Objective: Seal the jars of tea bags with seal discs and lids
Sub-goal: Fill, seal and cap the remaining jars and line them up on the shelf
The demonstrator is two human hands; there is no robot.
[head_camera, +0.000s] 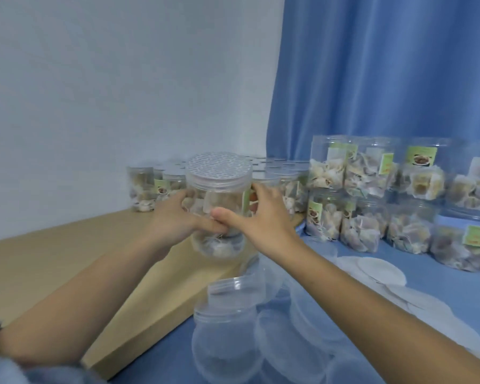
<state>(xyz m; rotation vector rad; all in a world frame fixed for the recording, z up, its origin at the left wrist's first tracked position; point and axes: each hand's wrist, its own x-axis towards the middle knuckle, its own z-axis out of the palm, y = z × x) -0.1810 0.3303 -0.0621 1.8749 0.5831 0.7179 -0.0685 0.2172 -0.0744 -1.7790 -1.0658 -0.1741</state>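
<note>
While both hands reach forward, the jar (218, 209) of tea bags sits between them, held upright above the edge of the wooden board (67, 261). From the left, the left hand (175, 217) curls round the jar's side, and the right hand (261, 214) grips it from the right, the two thumbs meeting across the front. Its clear lid (219, 173) is on, with a patterned seal disc showing through the top. Behind it stand more lidded jars (150, 187). Filled jars (372, 195) lie stacked to the right, before a blue curtain (385, 65). Loose white discs (380, 270) and empty clear lids (233, 314) lie on the blue cloth (455, 278) nearer the camera.
</note>
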